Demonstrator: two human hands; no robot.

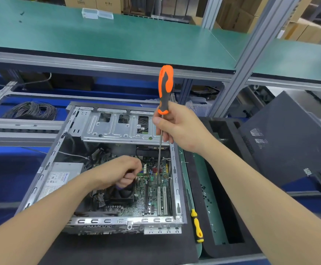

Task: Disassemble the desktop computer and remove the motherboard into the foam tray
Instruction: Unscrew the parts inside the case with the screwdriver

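Note:
An open desktop case (173, 180) lies on its side on a black mat. Inside it sits the green motherboard (154, 190) with a black CPU fan (122, 195). My right hand (176, 127) pinches the metal shaft of a long screwdriver just under its orange and black handle (165, 87), and the tip points down at the board's right part. My left hand (121, 173) is curled inside the case above the fan, gripping something small and dark that I cannot make out. The black foam tray (218, 188) lies right of the case.
A yellow-handled screwdriver (197, 225) lies between case and foam tray. The removed dark side panel (287, 138) leans at the right. A silver power supply (60, 178) fills the case's left side, a drive cage (117, 125) its far end. A cable coil (31, 109) lies far left.

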